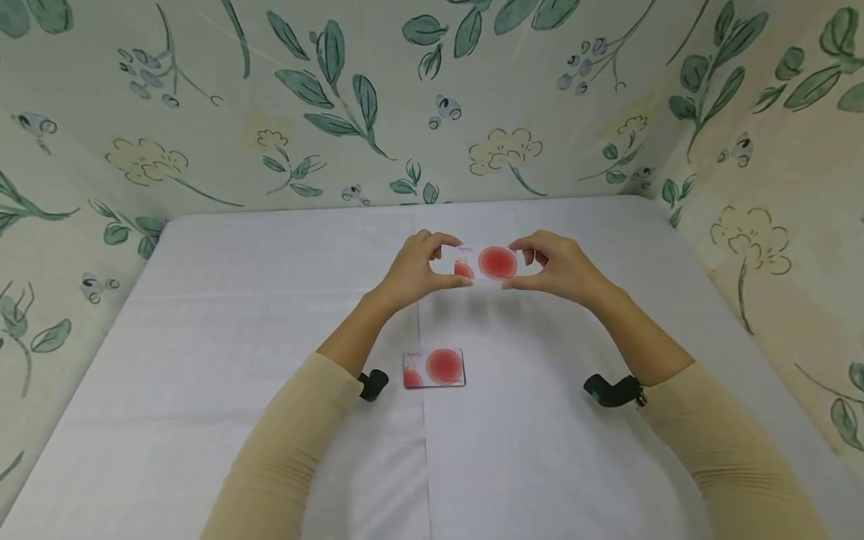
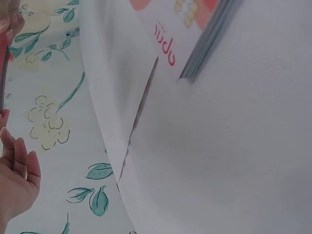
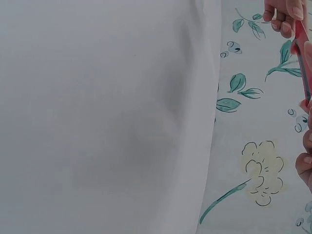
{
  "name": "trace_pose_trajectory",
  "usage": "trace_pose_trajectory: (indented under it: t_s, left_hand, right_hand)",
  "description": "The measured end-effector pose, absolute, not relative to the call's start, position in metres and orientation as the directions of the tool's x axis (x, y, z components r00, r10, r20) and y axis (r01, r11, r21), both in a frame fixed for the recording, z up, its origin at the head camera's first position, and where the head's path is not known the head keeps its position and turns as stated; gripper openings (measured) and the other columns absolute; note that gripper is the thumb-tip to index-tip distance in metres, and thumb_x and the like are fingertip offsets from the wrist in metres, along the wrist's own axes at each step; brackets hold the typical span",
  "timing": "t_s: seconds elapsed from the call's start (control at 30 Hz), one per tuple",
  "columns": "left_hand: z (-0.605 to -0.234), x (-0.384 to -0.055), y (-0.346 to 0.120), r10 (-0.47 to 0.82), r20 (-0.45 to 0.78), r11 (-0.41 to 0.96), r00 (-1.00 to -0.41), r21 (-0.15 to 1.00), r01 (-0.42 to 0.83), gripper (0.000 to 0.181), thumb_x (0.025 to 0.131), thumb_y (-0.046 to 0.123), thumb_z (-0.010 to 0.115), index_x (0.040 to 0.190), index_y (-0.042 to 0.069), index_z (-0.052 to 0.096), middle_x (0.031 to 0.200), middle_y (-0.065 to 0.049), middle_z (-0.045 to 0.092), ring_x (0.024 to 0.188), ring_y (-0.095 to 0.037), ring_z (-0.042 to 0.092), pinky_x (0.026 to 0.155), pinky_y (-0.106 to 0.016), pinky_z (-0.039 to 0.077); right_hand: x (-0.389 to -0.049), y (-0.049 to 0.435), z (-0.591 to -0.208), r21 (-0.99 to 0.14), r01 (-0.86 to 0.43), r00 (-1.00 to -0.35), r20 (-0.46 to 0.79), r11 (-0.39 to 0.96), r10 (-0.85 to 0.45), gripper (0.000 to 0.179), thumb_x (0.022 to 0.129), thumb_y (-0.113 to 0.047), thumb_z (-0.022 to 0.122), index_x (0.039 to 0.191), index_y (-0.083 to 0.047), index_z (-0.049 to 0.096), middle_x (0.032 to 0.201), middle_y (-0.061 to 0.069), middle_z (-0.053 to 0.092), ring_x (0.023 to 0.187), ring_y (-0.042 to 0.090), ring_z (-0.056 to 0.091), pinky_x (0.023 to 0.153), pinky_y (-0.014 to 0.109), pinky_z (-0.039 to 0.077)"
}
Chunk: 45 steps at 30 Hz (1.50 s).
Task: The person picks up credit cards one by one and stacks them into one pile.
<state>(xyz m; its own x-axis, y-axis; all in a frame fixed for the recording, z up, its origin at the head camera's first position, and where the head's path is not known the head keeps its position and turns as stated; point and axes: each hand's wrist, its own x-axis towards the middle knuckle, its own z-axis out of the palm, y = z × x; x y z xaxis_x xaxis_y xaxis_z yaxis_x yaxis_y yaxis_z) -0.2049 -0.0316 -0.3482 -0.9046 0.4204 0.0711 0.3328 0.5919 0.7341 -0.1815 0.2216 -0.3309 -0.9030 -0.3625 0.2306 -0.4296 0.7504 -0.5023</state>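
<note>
A white card (image 1: pixel 497 262) with a pink-red circle and red lettering is held up above the far half of the table. My left hand (image 1: pixel 421 270) pinches its left end between thumb and fingers. The right end is pinched the same way by my right hand (image 1: pixel 559 268). Whether it is one card or a few together, I cannot tell. Nearer to me, a small stack of cards (image 1: pixel 434 367) with the same print lies flat; its layered edge shows in the left wrist view. The right wrist view catches the held card (image 3: pixel 303 63) edge-on at its right border.
A white cloth (image 1: pixel 223 322) with a fold line down its middle covers the table. Walls of leaf-and-flower patterned fabric (image 1: pixel 378 172) stand behind and at both sides. Dark wrist cameras (image 1: pixel 613 391) sit at both cuffs.
</note>
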Motion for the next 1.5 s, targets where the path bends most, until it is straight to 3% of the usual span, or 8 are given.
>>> trace_pose_trajectory:
  t_s: [0.33,0.5,0.9,1.5]
  left_hand:
    - [-0.353,-0.194,-0.042,0.392,0.063,0.58,-0.918,0.757,0.299,0.065,0.072,0.044,0.079,0.129,0.026,0.053,0.105,-0.001,0.048,0.107,-0.023,0.045,0.074,-0.031,0.048]
    - [-0.352,-0.187,-0.05,0.382,0.092,0.581,-0.92,0.75,0.316,0.064,0.071,0.043,0.08,0.127,0.026,0.055,0.104,-0.001,0.048,0.102,-0.017,0.043,0.074,-0.031,0.047]
    - [-0.348,-0.177,-0.065,0.38,0.191,0.528,-0.905,0.759,0.382,0.06,0.072,0.041,0.08,0.125,0.024,0.057,0.102,-0.002,0.047,0.104,-0.021,0.042,0.076,-0.034,0.044]
    - [-0.346,-0.16,-0.081,0.361,0.238,0.517,-0.902,0.754,0.406,0.059,0.07,0.036,0.083,0.122,0.02,0.061,0.099,-0.002,0.048,0.101,-0.018,0.042,0.076,-0.035,0.044]
  right_hand:
    - [-0.173,0.212,-0.331,-0.524,-0.46,-0.888,0.247,0.717,-0.389,0.057,0.068,-0.028,0.086,0.114,-0.005,0.064,0.085,0.008,0.053,0.079,0.017,0.043,0.062,0.024,0.04]
    - [-0.169,0.206,-0.333,-0.532,-0.478,-0.878,0.265,0.699,-0.399,0.056,0.067,-0.027,0.086,0.114,-0.004,0.064,0.084,0.004,0.052,0.079,0.016,0.043,0.063,0.023,0.04]
    - [-0.163,0.196,-0.325,-0.515,-0.53,-0.848,0.315,0.674,-0.426,0.056,0.065,-0.026,0.088,0.112,-0.005,0.065,0.082,0.006,0.052,0.077,0.015,0.043,0.062,0.024,0.04]
    - [-0.149,0.18,-0.322,-0.537,-0.563,-0.826,0.337,0.628,-0.453,0.056,0.064,-0.027,0.088,0.111,-0.006,0.066,0.08,0.004,0.052,0.077,0.014,0.044,0.064,0.025,0.041]
